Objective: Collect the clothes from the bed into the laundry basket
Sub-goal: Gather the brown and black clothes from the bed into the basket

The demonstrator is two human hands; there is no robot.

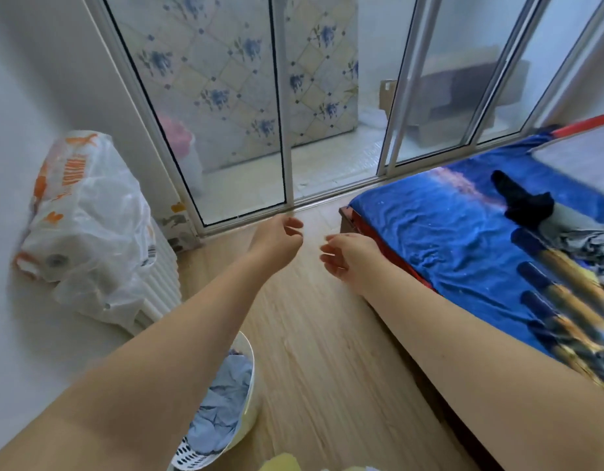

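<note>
- Pale wood floor [327, 351] runs between a white wall on my left and the bed [446, 239] on my right, with sliding glass doors [242, 130] ahead; behind the panes I see a flower-patterned panel, a pink blur and a brown box, all too hazy to name.
- From my feed, the left hand [280, 236] and the right hand [351, 254] both hang in the air over the floor, near each other but apart, fingers loosely curled, holding nothing.
- The laundry basket [222, 440] sits on the floor under my left forearm, which hides most of it; I see part of its white rim, a slotted wall and light blue clothing [222, 402] lying inside.
- More clothes remain on the bed: a black garment [524, 202] lies on the blue printed sheet, and a grey and white heap [586, 239] just beside it is cut off by the right edge.
- The bed's far side and foot are out of view; a red strip shows at its upper right corner.
- A plastic pack of paper rolls [86, 232] rests on the white radiator against the left wall; it has orange lettering and a barcode, but the words are too warped and blurred for me to read.
- Something yellow at the bottom edge is cropped and I cannot tell what it is.
</note>
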